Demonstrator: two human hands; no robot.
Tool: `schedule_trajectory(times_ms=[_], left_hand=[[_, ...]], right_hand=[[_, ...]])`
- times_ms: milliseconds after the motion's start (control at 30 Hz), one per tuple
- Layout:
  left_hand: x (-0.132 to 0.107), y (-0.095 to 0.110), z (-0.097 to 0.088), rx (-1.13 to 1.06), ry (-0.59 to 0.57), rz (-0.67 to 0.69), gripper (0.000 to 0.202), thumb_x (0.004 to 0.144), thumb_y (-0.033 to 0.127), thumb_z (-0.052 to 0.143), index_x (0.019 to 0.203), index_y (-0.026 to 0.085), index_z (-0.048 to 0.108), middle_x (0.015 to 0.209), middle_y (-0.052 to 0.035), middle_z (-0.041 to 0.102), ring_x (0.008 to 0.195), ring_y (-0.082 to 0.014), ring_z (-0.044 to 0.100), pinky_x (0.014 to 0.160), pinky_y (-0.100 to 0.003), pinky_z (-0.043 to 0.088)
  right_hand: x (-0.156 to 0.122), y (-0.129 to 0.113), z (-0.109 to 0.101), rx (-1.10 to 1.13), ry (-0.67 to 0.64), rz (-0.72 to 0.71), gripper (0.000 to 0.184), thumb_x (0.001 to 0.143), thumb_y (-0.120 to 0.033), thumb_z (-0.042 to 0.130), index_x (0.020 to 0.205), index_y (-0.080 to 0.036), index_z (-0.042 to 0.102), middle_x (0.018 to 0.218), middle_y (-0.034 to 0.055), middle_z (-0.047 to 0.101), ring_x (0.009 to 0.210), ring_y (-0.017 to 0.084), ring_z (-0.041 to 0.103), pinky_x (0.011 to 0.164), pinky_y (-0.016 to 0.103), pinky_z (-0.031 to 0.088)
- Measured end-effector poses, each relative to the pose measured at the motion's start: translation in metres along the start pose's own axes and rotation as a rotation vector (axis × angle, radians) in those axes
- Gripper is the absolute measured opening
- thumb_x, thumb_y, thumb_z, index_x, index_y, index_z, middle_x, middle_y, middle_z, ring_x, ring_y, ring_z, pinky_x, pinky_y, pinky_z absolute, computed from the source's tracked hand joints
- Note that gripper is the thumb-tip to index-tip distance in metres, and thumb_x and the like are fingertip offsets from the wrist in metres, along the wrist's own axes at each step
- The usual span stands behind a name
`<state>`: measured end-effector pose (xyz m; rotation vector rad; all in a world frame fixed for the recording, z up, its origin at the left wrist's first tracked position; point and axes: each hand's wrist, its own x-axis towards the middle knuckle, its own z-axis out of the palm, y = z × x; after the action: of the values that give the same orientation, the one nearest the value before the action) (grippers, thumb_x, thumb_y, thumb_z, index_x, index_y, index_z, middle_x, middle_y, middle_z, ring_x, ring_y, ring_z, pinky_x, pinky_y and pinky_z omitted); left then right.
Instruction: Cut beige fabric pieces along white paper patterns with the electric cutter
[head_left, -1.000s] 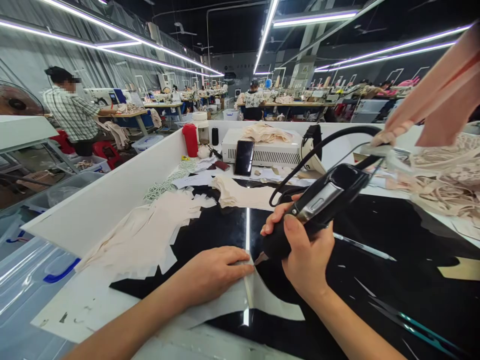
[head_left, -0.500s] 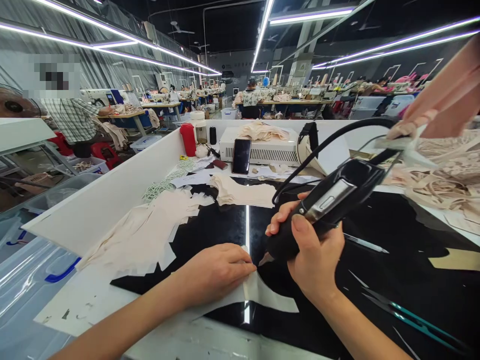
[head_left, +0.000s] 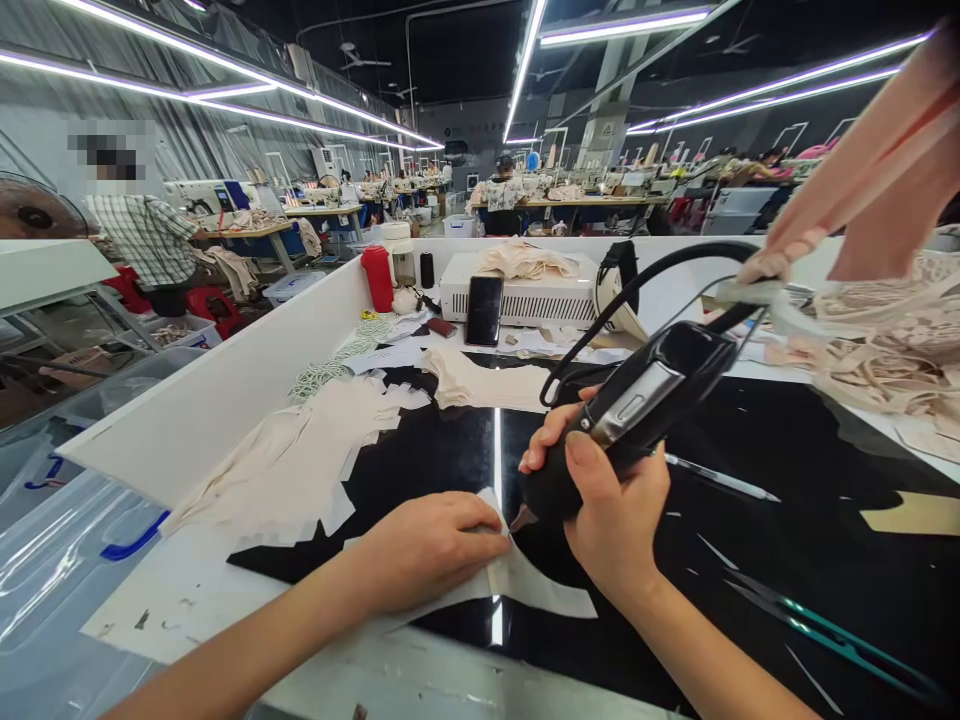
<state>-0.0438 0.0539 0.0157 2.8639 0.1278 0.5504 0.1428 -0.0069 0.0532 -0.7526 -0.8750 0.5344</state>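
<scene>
Viewing the black sheet [head_left: 795, 430] beneath our hands, we clasp the black corded tool [head_left: 630, 415] in the right hand [head_left: 611, 500]; the left hand [head_left: 435, 545], fingers together, rests on the pale fabric piece [head_left: 536, 582], pinching or not we cannot tell. Rightward of both lie scissors [head_left: 786, 610] and a pen [head_left: 724, 478].

Person, both lower arms in shot. Left forearm [head_left: 285, 625] bare right down to the wrist, long and smooth in outline, narrowing toward the hand. Left hand [head_left: 439, 545] bare, back gently rounded, fingers [head_left: 484, 547] slim, some partly hidden. Right forearm [head_left: 712, 650] bare too, wider at the bottom edge, slimmer at the wrist. Right hand [head_left: 615, 510] bare, thumb [head_left: 591, 462] sturdy with a rounded tip, other fingers partly covered. Both wrists bare. Nails too small to make out. Upper arms and clothing out of frame.
</scene>
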Motion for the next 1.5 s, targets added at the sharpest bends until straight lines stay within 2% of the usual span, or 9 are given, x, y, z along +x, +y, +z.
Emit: schedule_trajectory(times_ms=[167, 433, 667, 767, 867, 967, 1067, 1233, 1500], left_hand=[[-0.002, 0.001, -0.002, 0.021, -0.032, 0.011, 0.023, 0.111, 0.015, 0.056, 0.123, 0.02, 0.075, 0.124, -0.009, 0.074, 0.105, -0.0207, 0.074, 0.092, -0.03, 0.061], [-0.005, 0.001, 0.0, 0.067, 0.009, 0.047, 0.023, 0.111, 0.014, 0.057, 0.124, 0.02, 0.074, 0.124, -0.0095, 0.073, 0.104, -0.0201, 0.073, 0.094, -0.031, 0.061], [-0.006, -0.003, 0.0, 0.105, -0.006, 0.066, 0.023, 0.111, 0.014, 0.056, 0.126, 0.021, 0.073, 0.125, -0.0104, 0.074, 0.107, -0.0203, 0.073, 0.098, -0.032, 0.06], [-0.007, -0.004, -0.001, 0.113, -0.015, 0.06, 0.022, 0.113, 0.015, 0.054, 0.125, 0.022, 0.072, 0.126, -0.0091, 0.074, 0.111, -0.0207, 0.073, 0.108, -0.036, 0.058], [-0.006, 0.001, -0.002, 0.112, 0.035, 0.082, 0.022, 0.115, 0.016, 0.05, 0.126, 0.019, 0.069, 0.123, -0.0088, 0.076, 0.116, -0.0213, 0.073, 0.12, -0.043, 0.052], [0.0, 0.012, -0.001, 0.07, 0.089, 0.086, 0.022, 0.115, 0.017, 0.049, 0.126, 0.015, 0.068, 0.114, -0.0099, 0.075, 0.106, -0.0199, 0.073, 0.104, -0.035, 0.06], [0.006, 0.023, 0.004, 0.013, 0.076, 0.056, 0.022, 0.114, 0.014, 0.049, 0.12, 0.014, 0.069, 0.11, -0.0099, 0.074, 0.098, -0.0198, 0.072, 0.089, -0.03, 0.062], [0.006, 0.028, 0.009, 0.016, -0.006, 0.012, 0.022, 0.115, 0.016, 0.047, 0.116, 0.016, 0.07, 0.107, -0.0086, 0.074, 0.095, -0.0203, 0.071, 0.086, -0.031, 0.06], [-0.003, 0.029, 0.007, 0.043, -0.023, 0.005, 0.019, 0.116, 0.023, 0.051, 0.123, 0.018, 0.068, 0.113, -0.0075, 0.073, 0.1, -0.0202, 0.072, 0.084, -0.03, 0.06]], right_hand=[[0.0, 0.0, -0.001, -0.023, -0.015, 0.005, 0.029, 0.093, -0.034, 0.082, 0.11, -0.029, 0.059, 0.081, -0.0075, 0.07, 0.061, 0.014, 0.066, 0.06, 0.032, 0.058], [-0.005, -0.008, -0.004, -0.011, -0.001, 0.008, 0.034, 0.09, -0.04, 0.086, 0.108, -0.029, 0.06, 0.08, -0.0076, 0.07, 0.06, 0.014, 0.066, 0.059, 0.031, 0.058], [-0.008, -0.008, -0.003, -0.03, -0.022, 0.01, 0.029, 0.094, -0.034, 0.082, 0.111, -0.029, 0.059, 0.082, -0.007, 0.07, 0.061, 0.014, 0.066, 0.059, 0.031, 0.058], [-0.006, -0.016, -0.007, -0.035, -0.006, 0.026, 0.034, 0.091, -0.04, 0.085, 0.111, -0.029, 0.06, 0.081, -0.0066, 0.069, 0.06, 0.014, 0.066, 0.059, 0.031, 0.058], [-0.007, -0.028, -0.014, -0.046, 0.035, 0.019, 0.04, 0.087, -0.046, 0.089, 0.11, -0.029, 0.061, 0.08, -0.0061, 0.068, 0.059, 0.015, 0.066, 0.057, 0.031, 0.058], [-0.012, -0.038, -0.022, -0.072, 0.042, 0.016, 0.041, 0.087, -0.047, 0.089, 0.112, -0.029, 0.062, 0.08, -0.005, 0.069, 0.059, 0.016, 0.066, 0.057, 0.032, 0.059], [-0.02, -0.042, -0.028, -0.077, 0.039, 0.025, 0.042, 0.087, -0.046, 0.09, 0.114, -0.03, 0.062, 0.08, -0.0044, 0.069, 0.059, 0.017, 0.067, 0.056, 0.032, 0.059], [-0.028, -0.042, -0.033, -0.078, 0.04, 0.036, 0.041, 0.087, -0.045, 0.091, 0.114, -0.03, 0.063, 0.08, -0.004, 0.07, 0.06, 0.017, 0.068, 0.058, 0.032, 0.06], [-0.03, -0.043, -0.035, -0.078, 0.049, 0.03, 0.041, 0.087, -0.046, 0.091, 0.113, -0.03, 0.063, 0.08, -0.0037, 0.071, 0.061, 0.017, 0.068, 0.059, 0.033, 0.059]])
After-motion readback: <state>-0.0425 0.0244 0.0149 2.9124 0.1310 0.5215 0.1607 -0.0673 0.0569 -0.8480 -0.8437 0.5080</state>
